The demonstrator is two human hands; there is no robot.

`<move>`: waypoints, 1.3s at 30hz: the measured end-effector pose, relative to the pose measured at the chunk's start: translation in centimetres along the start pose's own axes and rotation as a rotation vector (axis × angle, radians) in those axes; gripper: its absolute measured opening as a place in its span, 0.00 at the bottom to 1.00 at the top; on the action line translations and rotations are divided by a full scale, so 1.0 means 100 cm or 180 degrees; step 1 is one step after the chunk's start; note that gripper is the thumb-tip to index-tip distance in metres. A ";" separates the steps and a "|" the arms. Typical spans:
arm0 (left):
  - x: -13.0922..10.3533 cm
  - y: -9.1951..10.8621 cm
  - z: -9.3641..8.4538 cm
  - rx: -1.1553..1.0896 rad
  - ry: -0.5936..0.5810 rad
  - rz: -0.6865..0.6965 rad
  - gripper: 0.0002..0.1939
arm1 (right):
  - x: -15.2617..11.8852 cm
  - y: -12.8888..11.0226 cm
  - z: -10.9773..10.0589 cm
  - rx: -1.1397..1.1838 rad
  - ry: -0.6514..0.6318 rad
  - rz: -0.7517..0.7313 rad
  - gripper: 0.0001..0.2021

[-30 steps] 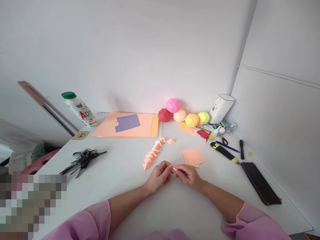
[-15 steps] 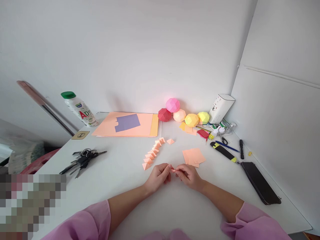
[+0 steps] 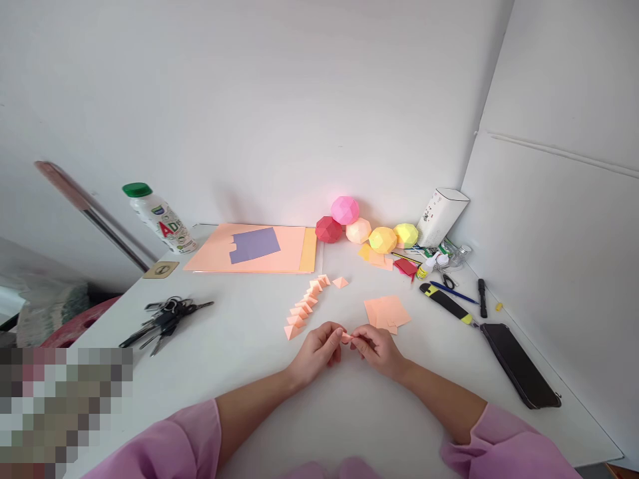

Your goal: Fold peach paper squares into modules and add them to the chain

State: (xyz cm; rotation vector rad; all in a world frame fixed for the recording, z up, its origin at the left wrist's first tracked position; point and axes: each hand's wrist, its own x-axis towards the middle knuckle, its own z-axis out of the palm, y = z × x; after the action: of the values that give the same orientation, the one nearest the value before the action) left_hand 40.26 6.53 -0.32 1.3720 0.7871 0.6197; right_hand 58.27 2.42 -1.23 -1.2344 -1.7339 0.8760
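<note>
A small peach piece of folded paper [image 3: 346, 338] is pinched between my two hands, close above the table's front half. My left hand [image 3: 317, 352] grips its left end with thumb and forefinger. At the other end, my right hand [image 3: 382, 352] has its fingertips closed on it. Most of the piece is hidden by my fingers. Just beyond my left hand runs a slanting row of small folded peach paper pieces [image 3: 303, 309], with one separate folded piece [image 3: 340, 282] beside its far end. Flat peach paper squares [image 3: 387, 311] lie behind my right hand.
Faceted paper balls [image 3: 383, 239] stand along the wall. Peach sheets [image 3: 210, 253] carry a purple paper [image 3: 255, 245] at back left. Keys [image 3: 167, 319] and a bottle [image 3: 162, 219] are left; a utility knife [image 3: 446, 303], glue bottle [image 3: 426, 267] and black case [image 3: 520, 364] are right.
My right hand's fingers have shifted slightly on the folded paper, and a little more of it shows between my hands. Everything on the table has stayed in place.
</note>
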 end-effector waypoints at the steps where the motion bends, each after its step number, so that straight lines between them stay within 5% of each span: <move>1: 0.000 0.000 0.000 -0.0017 0.0002 0.0016 0.19 | 0.000 -0.001 0.000 0.0065 0.0028 0.0066 0.09; 25: -0.001 -0.001 0.001 -0.0028 0.0173 -0.0026 0.18 | 0.007 -0.005 -0.004 0.0647 0.0278 0.0733 0.13; 32: -0.001 -0.002 0.003 0.0830 -0.0233 0.0305 0.21 | 0.008 -0.005 -0.005 0.0519 0.0320 0.0731 0.12; 39: -0.001 -0.007 0.005 0.1826 -0.0465 0.1161 0.20 | 0.015 -0.012 -0.005 0.0042 0.0534 0.0335 0.09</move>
State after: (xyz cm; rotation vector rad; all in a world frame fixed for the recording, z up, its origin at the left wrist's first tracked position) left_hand 40.57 6.11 -0.99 2.0932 0.6210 0.5856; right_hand 58.01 3.55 0.34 -1.3606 -1.5399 0.8185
